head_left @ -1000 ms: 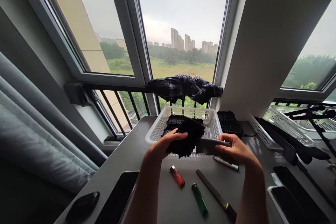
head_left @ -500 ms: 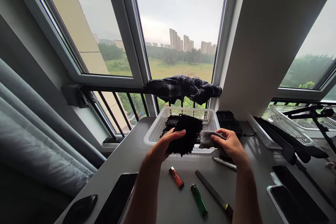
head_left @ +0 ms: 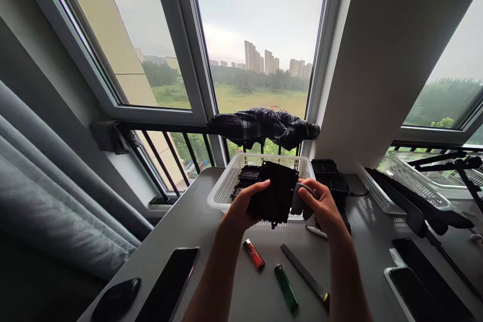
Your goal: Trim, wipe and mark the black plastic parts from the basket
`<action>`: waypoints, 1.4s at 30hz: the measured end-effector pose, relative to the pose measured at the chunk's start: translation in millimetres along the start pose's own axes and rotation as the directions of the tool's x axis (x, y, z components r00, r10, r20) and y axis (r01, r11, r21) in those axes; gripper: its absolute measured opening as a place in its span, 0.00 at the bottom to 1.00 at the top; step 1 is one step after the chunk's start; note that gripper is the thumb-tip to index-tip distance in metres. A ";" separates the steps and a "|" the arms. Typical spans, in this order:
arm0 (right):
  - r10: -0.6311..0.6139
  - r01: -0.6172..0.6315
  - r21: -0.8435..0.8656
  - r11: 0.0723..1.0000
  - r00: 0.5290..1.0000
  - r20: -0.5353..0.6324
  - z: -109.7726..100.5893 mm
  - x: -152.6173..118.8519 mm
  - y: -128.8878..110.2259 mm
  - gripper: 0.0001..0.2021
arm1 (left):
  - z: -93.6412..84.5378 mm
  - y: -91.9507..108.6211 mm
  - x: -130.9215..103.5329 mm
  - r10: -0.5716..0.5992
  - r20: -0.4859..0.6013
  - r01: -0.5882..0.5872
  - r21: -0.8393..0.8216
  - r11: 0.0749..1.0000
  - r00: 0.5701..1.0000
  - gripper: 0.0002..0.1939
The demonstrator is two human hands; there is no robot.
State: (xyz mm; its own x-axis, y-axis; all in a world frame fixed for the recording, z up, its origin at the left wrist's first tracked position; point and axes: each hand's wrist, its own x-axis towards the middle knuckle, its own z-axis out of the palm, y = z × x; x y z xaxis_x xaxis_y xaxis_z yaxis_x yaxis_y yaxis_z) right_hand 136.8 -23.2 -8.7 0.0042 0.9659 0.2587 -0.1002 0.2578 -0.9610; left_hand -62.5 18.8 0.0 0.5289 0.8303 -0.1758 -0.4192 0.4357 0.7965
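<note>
My left hand [head_left: 241, 207] grips a black plastic panel [head_left: 278, 188] with notched edges by its left side, thumb on the face. The panel is tilted up in front of a white basket [head_left: 216, 198]. In my right hand [head_left: 325, 202] is a folded grey cloth [head_left: 299, 201], pinched between thumb and fingers at the panel's right edge. My fingertips behind the panel are hidden. More black panels [head_left: 246, 176] lie inside the basket, partly covered by the held one. To its right rests a stack of similar black panels [head_left: 327, 172].
On the grey table [head_left: 211, 246] lie a red lighter [head_left: 254, 255], a green lighter [head_left: 286, 288], a dark flat bar [head_left: 304, 270] and a white marker [head_left: 316, 232]. A phone [head_left: 169, 282] and a black mouse [head_left: 116, 300] sit left; another phone [head_left: 413, 289] and a tripod [head_left: 458, 176] stand right.
The panel has shifted slightly right and turned so its face shows more. My right hand has moved left and up, bringing the cloth against the panel's edge.
</note>
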 end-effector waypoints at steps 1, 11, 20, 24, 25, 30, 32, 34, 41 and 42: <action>-0.002 0.002 0.020 1.000 1.000 0.003 1.6 -0.2 0.2 0.16 | -0.2 -0.3 0.0 0.001 -0.014 -0.001 -0.008 1.000 1.000 0.15; -0.149 0.125 -0.117 0.985 0.961 -0.232 4.7 -1.5 -5.6 0.17 | 20.5 7.4 -4.6 0.037 -0.031 -0.040 -0.097 0.994 0.999 0.30; -0.154 0.116 -0.184 0.976 0.965 -0.211 19.5 -3.6 -6.4 0.14 | 18.0 -0.7 0.7 0.022 0.022 -0.020 -0.083 0.996 1.000 0.33; -0.196 0.143 -0.221 0.965 0.950 -0.243 23.2 -2.7 -6.0 0.14 | 18.6 -1.3 0.0 0.055 0.068 -0.048 -0.102 0.994 0.996 0.36; -0.209 0.153 -0.227 0.962 0.945 -0.250 22.4 -2.6 -6.3 0.14 | 18.8 -1.0 -0.5 0.059 0.078 -0.051 -0.101 0.994 0.995 0.36; -0.318 0.201 -0.312 0.929 0.864 -0.389 13.1 -7.3 -12.7 0.14 | 20.6 0.2 -3.4 0.008 0.095 -0.001 -0.069 0.998 0.995 0.34; -0.333 0.208 -0.335 0.919 0.864 -0.376 11.2 -10.8 -16.1 0.14 | 20.8 -1.1 -3.5 -0.025 0.066 0.027 -0.039 0.999 0.998 0.33; -0.316 0.196 -0.369 0.908 0.900 -0.300 11.5 -13.3 -18.4 0.14 | 20.6 -3.6 -2.6 -0.044 0.027 0.044 -0.009 0.999 0.999 0.32; -0.317 0.175 -0.555 0.813 0.933 -0.172 19.9 -13.1 -20.3 0.13 | 24.7 -6.1 0.6 0.007 0.038 -0.005 -0.068 0.998 0.999 0.32; -0.298 0.185 -0.559 0.808 0.948 -0.116 21.6 -13.8 -21.3 0.12 | 25.3 -4.0 0.4 0.033 0.048 -0.028 -0.097 0.995 0.998 0.32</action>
State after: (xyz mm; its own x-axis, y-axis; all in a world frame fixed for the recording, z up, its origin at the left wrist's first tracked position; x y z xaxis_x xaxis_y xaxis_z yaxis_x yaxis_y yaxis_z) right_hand 117.3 -42.5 10.3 0.1497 0.8411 0.5197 0.4762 0.3993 -0.7834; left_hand -42.0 8.7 11.4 0.5496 0.8266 -0.1214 -0.5035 0.4437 0.7414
